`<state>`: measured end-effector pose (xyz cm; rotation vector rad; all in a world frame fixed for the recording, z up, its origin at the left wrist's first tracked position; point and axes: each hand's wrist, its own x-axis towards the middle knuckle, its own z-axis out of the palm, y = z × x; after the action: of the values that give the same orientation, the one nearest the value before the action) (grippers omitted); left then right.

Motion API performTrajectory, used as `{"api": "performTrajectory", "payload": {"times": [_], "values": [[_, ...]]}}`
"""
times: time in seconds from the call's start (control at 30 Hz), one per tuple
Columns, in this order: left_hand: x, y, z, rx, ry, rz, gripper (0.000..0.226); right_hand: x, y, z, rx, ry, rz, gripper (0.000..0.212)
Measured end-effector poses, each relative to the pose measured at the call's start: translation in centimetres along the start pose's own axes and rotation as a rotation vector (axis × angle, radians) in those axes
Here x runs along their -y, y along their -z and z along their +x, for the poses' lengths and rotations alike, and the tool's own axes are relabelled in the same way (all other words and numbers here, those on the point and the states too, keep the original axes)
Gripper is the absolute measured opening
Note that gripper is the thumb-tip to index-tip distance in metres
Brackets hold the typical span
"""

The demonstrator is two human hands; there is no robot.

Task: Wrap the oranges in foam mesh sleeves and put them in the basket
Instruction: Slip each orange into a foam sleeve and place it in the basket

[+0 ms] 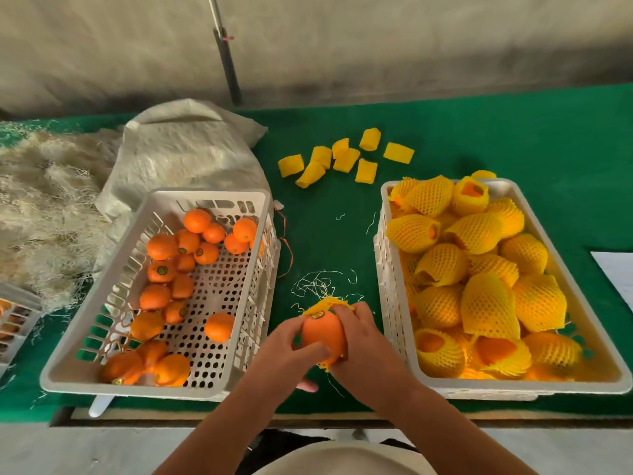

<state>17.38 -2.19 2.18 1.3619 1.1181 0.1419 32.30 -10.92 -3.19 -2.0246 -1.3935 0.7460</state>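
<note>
Between the two baskets, low over the green table, both hands hold one orange (323,332) with a dark sticker. My left hand (291,351) grips its near left side. My right hand (363,337) holds the orange together with a yellow foam mesh sleeve (327,302), which shows at the orange's far end and below my fingers. The white basket on the left (239,337) holds several bare oranges (161,246). The white basket on the right (387,303) is heaped with several oranges wrapped in yellow sleeves (486,303).
Several flat yellow sleeves (342,159) lie scattered at the table's far middle. A pale woven sack (185,149) and a heap of straw-like fibre (44,200) fill the far left. Loose fibre strands (318,282) lie beyond my hands. Another basket's corner (13,323) shows at the left edge.
</note>
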Motion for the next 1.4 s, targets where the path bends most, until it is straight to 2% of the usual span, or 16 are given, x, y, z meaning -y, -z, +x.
{"api": "performTrajectory", "payload": {"times": [0.1, 0.23, 0.33, 0.4, 0.5, 0.6, 0.63, 0.7, 0.73, 0.77, 0.83, 0.97, 1.1, 1.27, 1.33, 1.4], "values": [[-0.1, 0.0, 0.6, -0.07, -0.082, 0.109, 0.071, 0.4, 0.9, 0.1, -0.012, 0.013, -0.001, 0.079], [-0.5, -0.8, 1.3, -0.324, -0.327, 0.452, 0.047, 1.5, 1.2, -0.5, -0.102, 0.102, -0.045, 0.069], [-0.6, -1.6, 1.5, -0.458, -0.416, 0.621, 0.052, 2.0, 1.1, -1.1, -0.118, 0.142, -0.087, 0.069], [-0.3, -2.0, 1.8, -0.499, -0.463, 0.638, 0.059, 1.8, 1.7, -1.3, -0.097, 0.145, -0.082, 0.067], [-0.1, -2.1, 1.9, -0.531, -0.488, 0.53, 0.06, 1.6, 3.1, -2.1, -0.075, 0.223, -0.032, 0.064], [0.0, -2.0, 1.7, -0.529, -0.554, 0.477, 0.058, 1.8, 4.4, -3.0, -0.232, 0.247, 0.114, 0.048], [0.0, -2.1, 1.5, -0.519, -0.584, 0.476, 0.062, 1.7, 4.7, -3.0, -0.313, 0.219, 0.164, 0.051], [-0.1, -2.5, 1.2, -0.504, -0.624, 0.501, 0.068, 1.7, 5.3, -2.5, -0.384, 0.116, 0.2, 0.083], [-0.2, -2.9, 1.1, -0.496, -0.634, 0.509, 0.07, 1.9, 5.5, -2.1, -0.344, 0.054, 0.22, 0.099], [-0.4, -3.2, 1.0, -0.485, -0.643, 0.519, 0.072, 2.0, 5.6, -1.8, -0.278, 0.0, 0.254, 0.11], [-0.7, -4.1, 0.9, -0.483, -0.68, 0.572, 0.077, 2.1, 5.5, -1.3, -0.201, -0.051, 0.304, 0.116], [-1.1, -5.6, 0.5, -0.458, -0.647, 0.617, 0.085, 1.7, 4.8, -1.1, -0.31, -0.1, 0.253, 0.105], [-1.2, -6.7, 0.3, -0.443, -0.607, 0.637, 0.082, 0.8, 4.9, -1.5, -0.42, -0.152, 0.204, 0.098], [-0.2, -6.9, 0.3, -0.298, -0.722, 0.597, 0.072, 0.0, 6.3, -2.1, -0.428, -0.162, 0.2, 0.091], [0.4, -6.5, 0.2, -0.257, -0.761, 0.6, 0.069, -1.0, 7.8, -2.3, -0.506, -0.16, 0.198, 0.083], [1.7, -5.6, 0.5, -0.284, -0.783, 0.692, 0.065, -3.1, 10.4, -2.2, -0.61, -0.167, 0.188, 0.075]]}}
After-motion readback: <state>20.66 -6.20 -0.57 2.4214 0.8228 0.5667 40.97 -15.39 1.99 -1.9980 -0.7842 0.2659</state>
